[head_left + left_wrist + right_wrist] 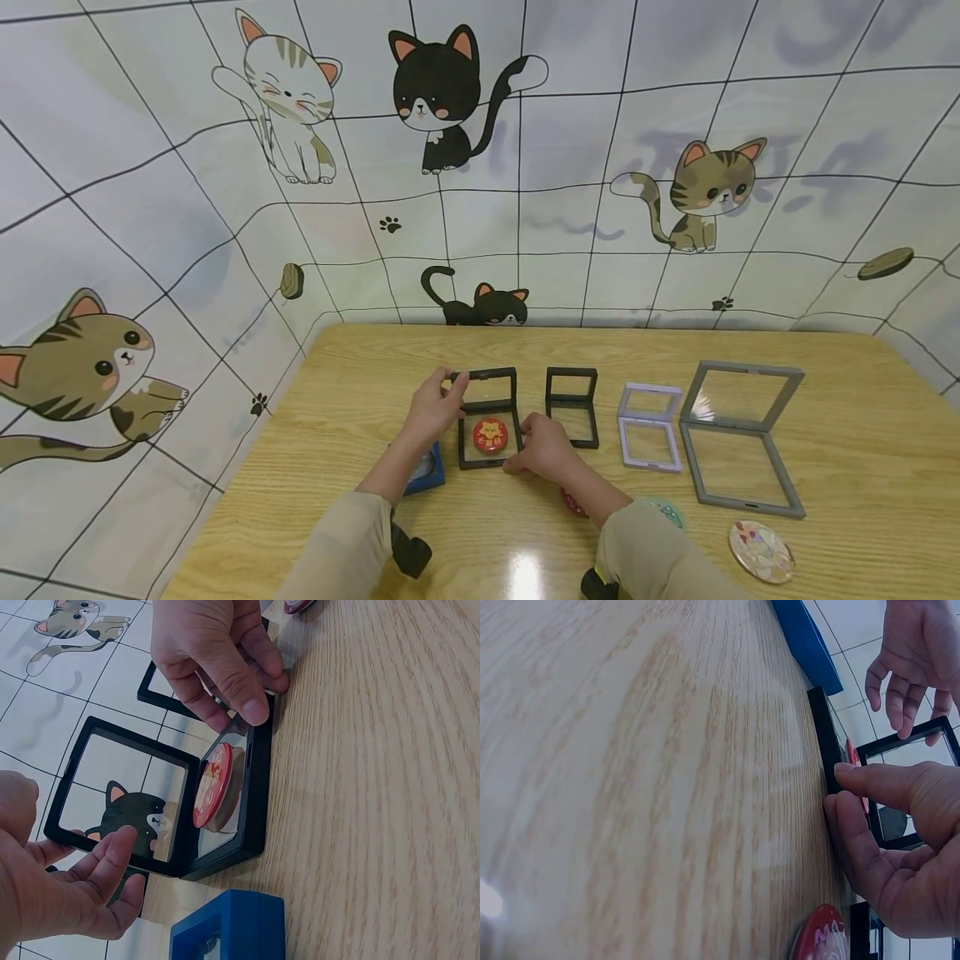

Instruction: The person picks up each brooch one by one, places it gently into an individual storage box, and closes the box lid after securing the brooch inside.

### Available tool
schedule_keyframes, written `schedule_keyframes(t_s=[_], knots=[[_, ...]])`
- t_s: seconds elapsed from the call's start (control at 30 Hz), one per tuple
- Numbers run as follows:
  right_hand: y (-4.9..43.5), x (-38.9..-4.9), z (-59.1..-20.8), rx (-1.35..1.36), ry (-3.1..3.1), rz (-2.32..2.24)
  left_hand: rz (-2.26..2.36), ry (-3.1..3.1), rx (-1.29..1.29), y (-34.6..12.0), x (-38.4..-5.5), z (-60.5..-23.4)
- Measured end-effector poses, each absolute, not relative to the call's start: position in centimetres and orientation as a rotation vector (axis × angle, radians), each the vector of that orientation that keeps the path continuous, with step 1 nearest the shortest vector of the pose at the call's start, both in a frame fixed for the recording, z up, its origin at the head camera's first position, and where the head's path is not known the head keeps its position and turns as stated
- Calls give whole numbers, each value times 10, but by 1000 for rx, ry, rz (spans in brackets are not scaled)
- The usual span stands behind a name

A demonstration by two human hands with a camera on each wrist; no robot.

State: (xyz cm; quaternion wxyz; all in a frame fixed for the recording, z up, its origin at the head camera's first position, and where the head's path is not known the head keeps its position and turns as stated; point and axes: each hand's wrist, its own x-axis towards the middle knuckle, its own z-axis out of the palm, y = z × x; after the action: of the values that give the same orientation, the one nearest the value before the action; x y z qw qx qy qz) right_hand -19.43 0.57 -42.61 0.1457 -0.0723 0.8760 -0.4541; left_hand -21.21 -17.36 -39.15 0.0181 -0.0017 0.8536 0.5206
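Note:
A black display frame [488, 463] stands with its lid raised, and a red round badge [491, 435] with a yellow flower-like figure lies on the clear film of its base. My left hand [437, 407] holds the lid's left edge between thumb and fingers. At the base's front right corner, my right hand [546, 451] pinches the frame. In the left wrist view the lid [180, 862] leans back from the hinge, and the badge [214, 784] sits inside. The right wrist view shows the right thumb [881, 780] against the base's dark edge.
Rightward stand a smaller black frame [596, 429], a lilac frame [649, 464] and a large grey frame [783, 475], all opened. A blue frame [431, 482] lies partly behind the left forearm. Another red badge [573, 503], a green badge [667, 511] and a pale badge [761, 552] lie nearer.

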Motion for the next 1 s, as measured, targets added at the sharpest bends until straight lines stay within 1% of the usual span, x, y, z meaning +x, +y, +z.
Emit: schedule_keyframes(t_s=[0.5, 1.0], knots=[[5, -194, -425, -206, 2541, -1266, 1686, 2627, 3, -176, -211, -393], [7, -200, -420, -206, 2515, -1258, 1713, 2544, -71, -174, -212, -388]])
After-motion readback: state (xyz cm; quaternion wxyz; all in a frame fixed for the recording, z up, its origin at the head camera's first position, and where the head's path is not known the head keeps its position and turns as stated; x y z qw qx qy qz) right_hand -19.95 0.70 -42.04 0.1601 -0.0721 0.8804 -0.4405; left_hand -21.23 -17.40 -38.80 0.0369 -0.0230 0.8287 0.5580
